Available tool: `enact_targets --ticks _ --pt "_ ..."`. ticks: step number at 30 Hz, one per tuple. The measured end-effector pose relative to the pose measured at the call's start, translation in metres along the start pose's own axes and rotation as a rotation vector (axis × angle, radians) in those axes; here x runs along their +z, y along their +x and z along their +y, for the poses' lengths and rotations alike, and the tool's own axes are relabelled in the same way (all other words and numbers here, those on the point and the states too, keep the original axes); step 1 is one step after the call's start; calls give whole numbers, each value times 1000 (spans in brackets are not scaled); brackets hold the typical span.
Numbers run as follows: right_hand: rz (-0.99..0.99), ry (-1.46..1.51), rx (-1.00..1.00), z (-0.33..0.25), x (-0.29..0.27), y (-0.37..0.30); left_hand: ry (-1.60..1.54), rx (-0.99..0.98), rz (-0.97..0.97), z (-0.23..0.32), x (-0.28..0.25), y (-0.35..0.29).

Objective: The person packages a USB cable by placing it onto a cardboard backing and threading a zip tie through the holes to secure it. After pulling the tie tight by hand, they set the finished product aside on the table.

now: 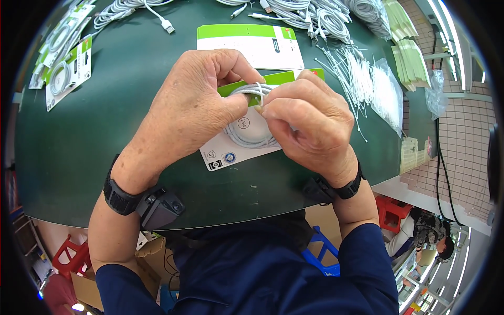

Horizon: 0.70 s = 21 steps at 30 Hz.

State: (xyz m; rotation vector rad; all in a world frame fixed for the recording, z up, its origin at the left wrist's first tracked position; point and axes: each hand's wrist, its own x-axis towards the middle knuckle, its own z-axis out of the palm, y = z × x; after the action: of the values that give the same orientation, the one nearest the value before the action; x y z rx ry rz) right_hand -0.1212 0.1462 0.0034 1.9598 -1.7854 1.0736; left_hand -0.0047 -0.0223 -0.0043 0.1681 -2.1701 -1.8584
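Note:
A coiled white cable (242, 139) lies against a white and green backing card (218, 149), tilted in front of me above the table. My left hand (191, 97) is closed on the top of the coil, with thumb and fingers pinching cable and card together. Around the coil's upper part runs a thin white cable tie (261, 93). The fingertips of my right hand (315, 121) are pinched at this tie, just right of my left thumb. My right fingers hide the tie's end and part of the coil.
Flat backing cards (236, 46) lie just beyond my hands. Loose cable ties (354, 73) spread at the right, beside a clear bag (388, 97) of more ties. Bundled cables (315, 18) line the far edge. Carded cables (68, 76) lie far left on the green table (79, 157).

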Motion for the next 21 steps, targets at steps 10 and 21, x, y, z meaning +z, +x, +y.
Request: enact_targets --ticks 10,21 --pt "-90 -74 -5 -2 -6 -1 -36 -95 -83 7 -1 2" --pt "455 289 585 30 -34 -2 -152 -116 -40 16 -9 7"
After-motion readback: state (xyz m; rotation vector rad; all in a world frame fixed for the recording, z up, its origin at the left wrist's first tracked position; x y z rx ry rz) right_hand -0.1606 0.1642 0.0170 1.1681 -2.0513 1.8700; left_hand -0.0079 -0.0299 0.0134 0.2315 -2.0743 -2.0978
